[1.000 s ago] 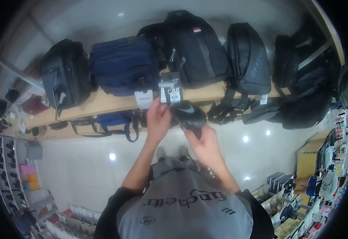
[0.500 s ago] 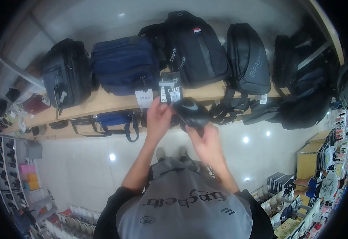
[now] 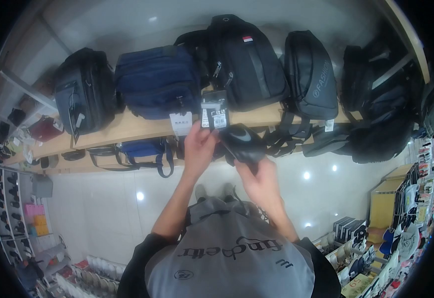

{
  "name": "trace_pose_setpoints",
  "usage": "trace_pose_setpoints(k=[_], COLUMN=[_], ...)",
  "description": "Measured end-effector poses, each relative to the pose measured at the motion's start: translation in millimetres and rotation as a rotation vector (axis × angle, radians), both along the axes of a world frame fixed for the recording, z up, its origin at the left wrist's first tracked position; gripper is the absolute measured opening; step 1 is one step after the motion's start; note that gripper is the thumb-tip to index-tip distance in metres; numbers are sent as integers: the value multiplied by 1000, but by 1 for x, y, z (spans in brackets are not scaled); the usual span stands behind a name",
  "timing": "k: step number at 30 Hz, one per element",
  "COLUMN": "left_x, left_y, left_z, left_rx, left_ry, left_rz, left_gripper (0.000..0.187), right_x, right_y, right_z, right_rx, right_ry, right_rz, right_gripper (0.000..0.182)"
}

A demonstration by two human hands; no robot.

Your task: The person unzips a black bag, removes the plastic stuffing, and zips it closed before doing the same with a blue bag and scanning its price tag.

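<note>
Both hands meet in front of the wooden shelf (image 3: pixel 127 126), just below its front edge, with a small black pouch (image 3: pixel 242 141) held between them. The pouch lies up and to the left of the right hand (image 3: pixel 261 181), whose fingers close around its near lower end, so its long axis runs slantwise from that hand toward the far left. The left hand (image 3: pixel 199 149) is curled shut at the pouch's left end, touching it, right under the black hang tag (image 3: pixel 214 110) dangling from the black sling bag (image 3: pixel 244 62) on the shelf. A navy bag (image 3: pixel 157 82) stands to the left, a grey waist bag (image 3: pixel 311 74) to the right.
</note>
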State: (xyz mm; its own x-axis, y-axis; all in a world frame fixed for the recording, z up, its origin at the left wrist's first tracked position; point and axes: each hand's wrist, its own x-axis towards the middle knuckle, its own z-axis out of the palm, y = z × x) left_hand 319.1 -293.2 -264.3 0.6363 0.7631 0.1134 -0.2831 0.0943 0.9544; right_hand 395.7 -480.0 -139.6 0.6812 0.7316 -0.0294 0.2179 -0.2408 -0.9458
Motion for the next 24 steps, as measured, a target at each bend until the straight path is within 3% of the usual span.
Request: trace_pose_setpoints(k=[6,9,12,15,18,24], left_x=[-1,-1,0,0,-1,0], left_y=[-1,1,0,0,0,0], left_z=[8,6,4,4,6,3], left_rx=[-4,14,12,-14,-11,14], left_ry=[29,38,34,25,42,18], left_rz=[-13,-12,-3,0,0,0], left_gripper=[37,35,33,36,37,38], right_x=[-10,-9,-12,-13,-8,-1], right_y=[-47,-50,-41,-40,-42,-22], right_z=[42,45,50,42,42,24], right_rx=[18,-48,-38,25,-40,-82], right_ry=[-107,17,51,12,-50,-73], right_rz=[92,40,-25,-14,51,18], right_gripper=[28,26,10,11,27,30])
